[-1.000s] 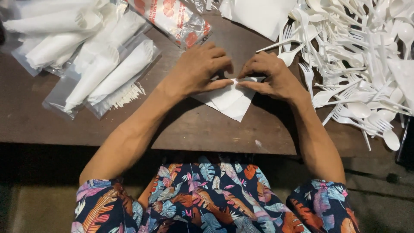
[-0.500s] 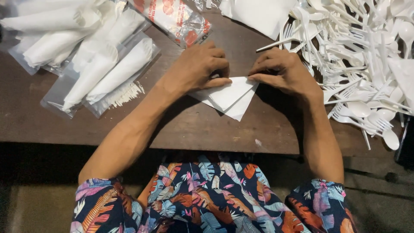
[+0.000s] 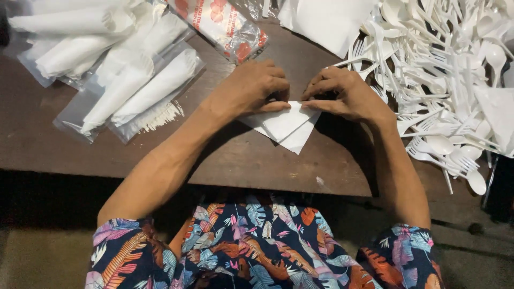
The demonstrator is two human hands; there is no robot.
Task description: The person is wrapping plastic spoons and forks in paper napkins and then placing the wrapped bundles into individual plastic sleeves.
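— On the worktop (image 3: pixel 241 160), what lies between the heaps?
— One folded white napkin (image 3: pixel 282 126); left hand (image 3: pixel 250 88) and right hand (image 3: pixel 342 96) both press fingertips onto its top edge, beside plastic forks (image 3: pixel 444 80).

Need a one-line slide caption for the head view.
Both hands, left hand and right hand, press a folded white napkin beside plastic cutlery.

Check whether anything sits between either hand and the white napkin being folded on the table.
Nothing visible does. The left hand and right hand both press directly on the white napkin; the plastic cutlery pile lies off to the right.
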